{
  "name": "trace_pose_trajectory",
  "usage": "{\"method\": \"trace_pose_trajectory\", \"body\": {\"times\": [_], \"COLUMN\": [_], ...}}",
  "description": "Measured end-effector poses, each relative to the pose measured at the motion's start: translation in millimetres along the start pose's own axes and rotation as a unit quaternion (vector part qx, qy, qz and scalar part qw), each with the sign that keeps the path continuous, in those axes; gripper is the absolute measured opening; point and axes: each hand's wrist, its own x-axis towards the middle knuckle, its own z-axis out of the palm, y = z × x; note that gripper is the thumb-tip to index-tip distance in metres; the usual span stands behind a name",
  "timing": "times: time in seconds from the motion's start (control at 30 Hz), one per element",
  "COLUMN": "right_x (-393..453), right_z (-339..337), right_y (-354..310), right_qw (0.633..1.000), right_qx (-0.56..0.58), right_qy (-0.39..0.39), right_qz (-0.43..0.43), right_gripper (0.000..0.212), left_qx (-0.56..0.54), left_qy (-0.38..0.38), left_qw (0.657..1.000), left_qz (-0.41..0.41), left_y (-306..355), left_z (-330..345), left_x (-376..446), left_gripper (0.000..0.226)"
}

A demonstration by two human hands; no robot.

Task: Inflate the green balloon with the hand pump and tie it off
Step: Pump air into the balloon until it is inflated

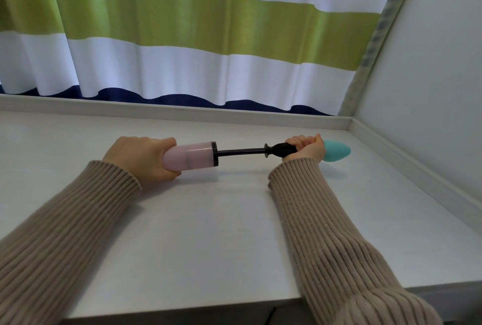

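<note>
The ribbed beige sleeves [67,220] sit nearest the camera, both forearms reaching forward over the white surface [203,233], probably braced low so the pumping stroke runs level.

Taking the hand pump [206,156] as the landmark: at its left end the left hand [138,157] has its grip clenched around the pale pink barrel [189,156], fingers wrapped over the top and thumb beneath, holding it just above the surface. Out of the barrel's black collar the black rod [241,152] shows drawn out, so the pump looks to be mid-stroke.

At the pump's right end the right hand [306,147] has its grip clenched on the black ribbed end piece [283,149], knuckles up. Whether the fingers also pinch the balloon's neck onto the nozzle cannot be told, since the fist hides that joint; pinching there would be the sensible way to keep the neck from slipping off.

Just right of that fist, the green balloon [337,151] pokes out, teal-green, only slightly swollen and pointing toward the side wall [430,76]. Behind the pump hangs a striped curtain [182,37].

Judging by the balloon's small size, inflation is at an early stage and tying off is not yet due.
</note>
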Motion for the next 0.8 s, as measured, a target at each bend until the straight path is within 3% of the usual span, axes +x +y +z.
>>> {"method": "trace_pose_trajectory", "body": {"times": [0.3, 0.57, 0.67, 0.73, 0.8], "right_x": [-12, 6, 21, 28, 29], "right_z": [4, -1, -7, -14, -15], "right_y": [20, 4, -3, -11, -14], "right_qw": [0.998, 0.999, 0.999, 0.995, 0.989], "right_qx": [-0.044, -0.030, -0.034, -0.096, -0.141], "right_qy": [-0.029, -0.004, -0.002, -0.032, -0.031], "right_qz": [0.037, 0.026, 0.019, -0.003, -0.032], "right_gripper": [0.047, 0.048, 0.042, 0.041, 0.042], "left_qx": [-0.040, -0.131, -0.124, -0.116, -0.133], "left_qy": [-0.047, -0.161, -0.107, -0.068, -0.074], "left_qw": [0.998, 0.978, 0.986, 0.991, 0.988], "left_qz": [0.031, 0.003, 0.001, 0.011, 0.009], "left_y": [65, 18, 2, -1, -1], "left_z": [1, -11, -13, -12, -9], "left_x": [16, 2, 1, 2, 2], "left_gripper": [0.038, 0.057, 0.057, 0.058, 0.062]}}
